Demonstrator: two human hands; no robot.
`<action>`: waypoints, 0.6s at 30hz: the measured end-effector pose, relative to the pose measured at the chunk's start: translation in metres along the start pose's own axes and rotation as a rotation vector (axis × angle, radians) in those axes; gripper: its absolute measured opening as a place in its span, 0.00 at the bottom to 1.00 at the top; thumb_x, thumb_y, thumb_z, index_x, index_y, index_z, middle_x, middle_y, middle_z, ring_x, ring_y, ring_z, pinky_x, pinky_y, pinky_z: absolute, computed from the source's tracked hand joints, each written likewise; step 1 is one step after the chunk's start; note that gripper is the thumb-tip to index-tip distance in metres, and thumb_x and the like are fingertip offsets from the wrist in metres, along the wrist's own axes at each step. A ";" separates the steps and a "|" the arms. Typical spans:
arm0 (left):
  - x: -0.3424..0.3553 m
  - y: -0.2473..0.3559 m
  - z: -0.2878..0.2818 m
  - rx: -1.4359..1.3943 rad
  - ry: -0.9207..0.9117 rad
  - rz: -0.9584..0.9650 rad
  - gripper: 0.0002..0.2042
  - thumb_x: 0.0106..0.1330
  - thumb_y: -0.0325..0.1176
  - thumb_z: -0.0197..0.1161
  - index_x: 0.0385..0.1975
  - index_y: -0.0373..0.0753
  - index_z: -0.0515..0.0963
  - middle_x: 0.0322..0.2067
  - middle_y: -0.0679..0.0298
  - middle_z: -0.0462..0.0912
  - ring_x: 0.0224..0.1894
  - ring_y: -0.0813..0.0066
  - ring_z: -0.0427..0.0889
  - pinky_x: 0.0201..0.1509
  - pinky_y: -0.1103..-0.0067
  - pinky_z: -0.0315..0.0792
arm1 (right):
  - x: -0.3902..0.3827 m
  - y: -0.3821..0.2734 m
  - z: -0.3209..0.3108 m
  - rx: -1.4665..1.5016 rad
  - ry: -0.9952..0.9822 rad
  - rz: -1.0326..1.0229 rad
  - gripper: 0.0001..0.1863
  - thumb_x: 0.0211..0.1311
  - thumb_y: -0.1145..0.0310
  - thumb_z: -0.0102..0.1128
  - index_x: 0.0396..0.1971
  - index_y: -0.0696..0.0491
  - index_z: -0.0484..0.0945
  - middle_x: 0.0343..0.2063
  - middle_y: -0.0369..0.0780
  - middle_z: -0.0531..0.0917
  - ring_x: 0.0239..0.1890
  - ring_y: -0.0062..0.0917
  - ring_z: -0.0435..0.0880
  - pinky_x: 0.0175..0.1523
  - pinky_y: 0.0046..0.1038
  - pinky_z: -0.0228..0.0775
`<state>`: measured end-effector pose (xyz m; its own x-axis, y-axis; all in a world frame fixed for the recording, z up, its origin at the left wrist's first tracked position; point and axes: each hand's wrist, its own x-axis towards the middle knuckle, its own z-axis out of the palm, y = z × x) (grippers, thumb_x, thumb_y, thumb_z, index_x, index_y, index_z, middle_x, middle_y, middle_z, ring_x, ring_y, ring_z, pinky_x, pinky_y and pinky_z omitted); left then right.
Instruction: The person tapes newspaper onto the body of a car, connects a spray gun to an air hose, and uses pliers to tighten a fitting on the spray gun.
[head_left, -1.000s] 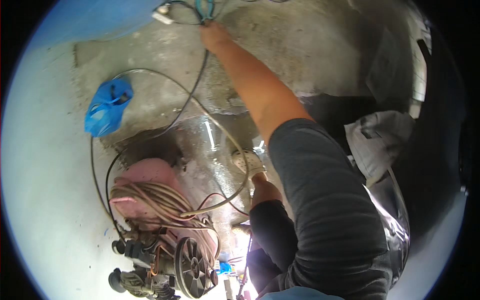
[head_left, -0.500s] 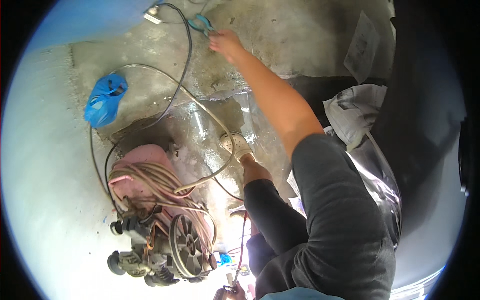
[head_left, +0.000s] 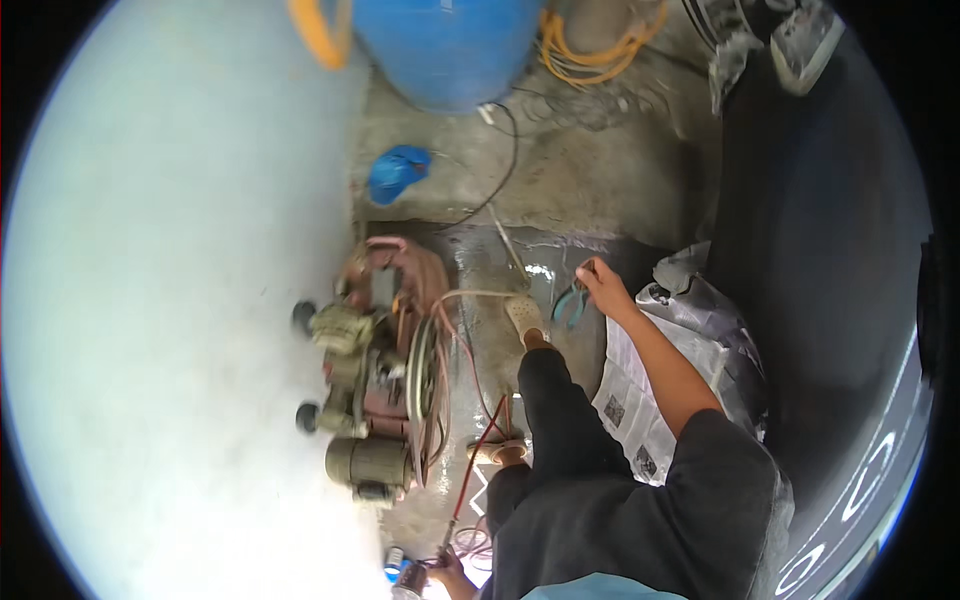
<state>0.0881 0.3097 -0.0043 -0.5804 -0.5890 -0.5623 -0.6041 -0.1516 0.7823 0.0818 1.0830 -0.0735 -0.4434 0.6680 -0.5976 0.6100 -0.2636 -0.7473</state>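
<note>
My right hand (head_left: 603, 282) is stretched forward over the wet concrete floor and grips a pair of teal-handled pliers (head_left: 571, 305) that hang below it. My left hand (head_left: 447, 576) sits at the bottom edge, closed around a small metal tool (head_left: 412, 580) joined to a thin red hose (head_left: 478, 445). My dark trouser leg and a pale perforated shoe (head_left: 524, 315) lie between the two hands. A pink air compressor (head_left: 372, 385) with coiled hoses stands just left of my leg.
A blue barrel (head_left: 445, 45) and yellow hose (head_left: 592, 55) are at the top. A blue plastic bag (head_left: 397, 170) lies on the concrete. Newspaper (head_left: 632, 410) and plastic sheeting cover a dark car body (head_left: 820, 260) on the right. A pale wall (head_left: 170, 300) fills the left.
My right hand picked the teal pliers off the far floor and drew them back toward my foot. The view has pulled away, so the compressor and blue bag look smaller.
</note>
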 end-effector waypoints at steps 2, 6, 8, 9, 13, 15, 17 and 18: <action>0.014 -0.010 -0.036 -0.240 0.134 -0.149 0.24 0.64 0.50 0.59 0.51 0.38 0.77 0.47 0.54 0.82 0.49 0.53 0.81 0.54 0.51 0.78 | -0.073 -0.083 0.033 0.008 -0.211 -0.031 0.15 0.70 0.56 0.59 0.46 0.51 0.76 0.34 0.34 0.82 0.34 0.18 0.79 0.39 0.24 0.71; 0.039 0.010 -0.080 -0.594 0.218 -0.287 0.21 0.71 0.47 0.52 0.55 0.39 0.75 0.52 0.55 0.80 0.51 0.57 0.79 0.60 0.54 0.75 | -0.235 -0.161 0.115 0.170 -0.486 -0.141 0.15 0.69 0.56 0.60 0.48 0.50 0.76 0.34 0.33 0.81 0.34 0.18 0.79 0.34 0.24 0.72; 0.070 0.009 -0.122 -0.649 0.160 -0.330 0.21 0.71 0.47 0.48 0.57 0.43 0.73 0.52 0.56 0.76 0.52 0.59 0.76 0.63 0.49 0.70 | -0.313 -0.153 0.183 0.448 -0.848 -0.009 0.14 0.68 0.58 0.61 0.47 0.50 0.76 0.34 0.35 0.82 0.35 0.19 0.80 0.31 0.26 0.73; 0.070 0.014 -0.120 -0.661 0.141 -0.353 0.22 0.71 0.46 0.46 0.60 0.44 0.70 0.54 0.56 0.75 0.54 0.57 0.75 0.64 0.47 0.68 | -0.348 -0.128 0.220 0.532 -0.968 0.091 0.14 0.68 0.59 0.62 0.46 0.50 0.76 0.34 0.36 0.82 0.35 0.20 0.80 0.30 0.26 0.73; 0.090 0.005 -0.163 -0.767 0.302 -0.397 0.11 0.70 0.36 0.50 0.47 0.39 0.69 0.38 0.55 0.75 0.48 0.56 0.78 0.62 0.41 0.67 | -0.475 -0.115 0.346 0.186 -1.156 0.359 0.11 0.68 0.59 0.61 0.40 0.50 0.75 0.32 0.39 0.82 0.30 0.20 0.79 0.26 0.24 0.70; 0.086 -0.005 -0.182 -0.790 0.286 -0.373 0.07 0.68 0.33 0.53 0.41 0.38 0.69 0.34 0.57 0.74 0.45 0.57 0.79 0.59 0.41 0.69 | -0.514 -0.134 0.381 -0.142 -1.324 0.300 0.11 0.68 0.59 0.60 0.38 0.50 0.74 0.31 0.39 0.82 0.27 0.19 0.79 0.24 0.22 0.69; 0.083 -0.016 -0.204 -0.823 0.283 -0.362 0.07 0.66 0.31 0.55 0.39 0.37 0.70 0.33 0.57 0.74 0.43 0.59 0.78 0.56 0.41 0.71 | -0.541 -0.135 0.405 -0.321 -1.420 0.267 0.11 0.69 0.59 0.59 0.37 0.52 0.74 0.28 0.39 0.81 0.23 0.18 0.77 0.22 0.19 0.66; 0.081 -0.016 -0.213 -0.851 0.311 -0.356 0.08 0.65 0.29 0.56 0.41 0.38 0.69 0.33 0.58 0.74 0.42 0.60 0.78 0.55 0.40 0.71 | -0.555 -0.133 0.411 -0.367 -1.437 0.289 0.12 0.69 0.58 0.59 0.38 0.52 0.74 0.28 0.39 0.81 0.23 0.18 0.77 0.22 0.19 0.66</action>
<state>0.1669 0.0955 -0.0052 -0.1962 -0.5626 -0.8031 -0.0484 -0.8125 0.5810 -0.0230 0.4611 0.2383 -0.3965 -0.6611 -0.6370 0.8152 0.0656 -0.5755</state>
